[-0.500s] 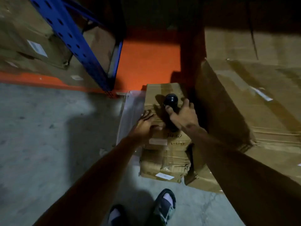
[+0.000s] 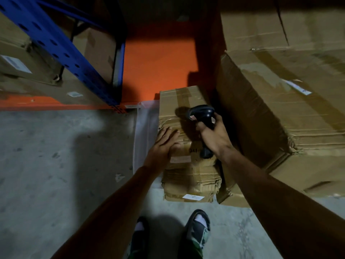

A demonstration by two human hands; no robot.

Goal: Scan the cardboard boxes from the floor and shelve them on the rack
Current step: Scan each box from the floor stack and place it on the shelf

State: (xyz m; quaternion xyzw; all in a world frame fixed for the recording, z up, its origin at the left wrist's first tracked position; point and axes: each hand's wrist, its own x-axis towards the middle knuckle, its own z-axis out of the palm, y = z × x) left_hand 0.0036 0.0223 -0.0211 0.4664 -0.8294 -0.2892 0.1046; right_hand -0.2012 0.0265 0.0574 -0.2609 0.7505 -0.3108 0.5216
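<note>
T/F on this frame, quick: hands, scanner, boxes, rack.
1. The right hand grips a black handheld scanner. True.
2. The left hand grips the scanner too. False: it lies flat with straight fingers on top of the small cardboard box.
3. The small cardboard box sits on a rack shelf. False: it stands on the grey floor, right beside a large cardboard box.
4. The rack upright is blue with punched holes. True.
5. The small cardboard box carries no labels. False: a white label shows on its near lower face.
</note>
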